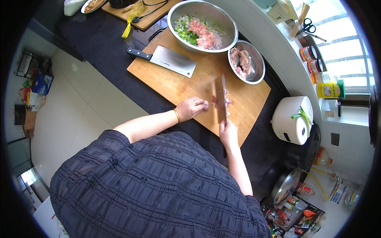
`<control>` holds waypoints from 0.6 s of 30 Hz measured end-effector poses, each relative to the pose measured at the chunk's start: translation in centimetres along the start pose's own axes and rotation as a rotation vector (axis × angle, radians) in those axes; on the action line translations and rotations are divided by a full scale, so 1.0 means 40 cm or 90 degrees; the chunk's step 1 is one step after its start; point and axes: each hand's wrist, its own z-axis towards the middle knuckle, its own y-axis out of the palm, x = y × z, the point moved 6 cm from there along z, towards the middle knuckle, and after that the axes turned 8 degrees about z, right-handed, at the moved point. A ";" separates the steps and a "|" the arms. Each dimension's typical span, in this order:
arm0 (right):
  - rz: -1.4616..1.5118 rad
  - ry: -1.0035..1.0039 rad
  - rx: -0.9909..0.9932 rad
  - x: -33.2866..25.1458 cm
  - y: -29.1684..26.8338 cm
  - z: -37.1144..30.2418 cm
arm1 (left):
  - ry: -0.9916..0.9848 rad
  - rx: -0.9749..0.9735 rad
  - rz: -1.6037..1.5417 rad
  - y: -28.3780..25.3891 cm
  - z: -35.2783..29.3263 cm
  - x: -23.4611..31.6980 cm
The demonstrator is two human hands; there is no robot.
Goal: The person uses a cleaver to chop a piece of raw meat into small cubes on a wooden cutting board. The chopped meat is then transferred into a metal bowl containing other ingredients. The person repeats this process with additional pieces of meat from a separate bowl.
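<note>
My right hand [229, 134] is wrapped round the handle of a kitchen knife [220, 95], its long blade somewhat blurred and pointing away from me over the wooden cutting board [248, 105]. Small bits of cut pink meat [228, 102] lie beside the blade. To its left, my left hand [190, 108] has its fingers curled onto a piece of raw meat [205, 105] near the board's front edge. A cleaver [172, 61] with a black handle lies flat on the board's left part. Behind it stands a steel bowl [232, 29] of minced meat and chopped greens.
A smaller steel bowl [260, 71] of raw meat pieces stands at the back right. Right of the board is a white rice cooker [289, 119] with green onion pieces [303, 116] on its lid. Jars [308, 53] line the windowsill. Another board [149, 20] lies far left on the dark countertop.
</note>
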 end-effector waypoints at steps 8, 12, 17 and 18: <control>0.085 0.061 0.024 -0.028 -0.016 -0.010 | 0.000 0.007 -0.002 -0.008 0.000 0.000; 0.015 0.054 -0.019 0.030 0.019 0.003 | -0.004 0.004 -0.009 0.001 -0.008 -0.004; 0.121 0.145 -0.033 0.017 -0.022 0.014 | 0.005 0.023 -0.009 -0.010 -0.005 -0.001; 0.125 0.104 0.005 0.012 -0.033 0.007 | 0.003 0.029 -0.009 -0.009 -0.005 -0.003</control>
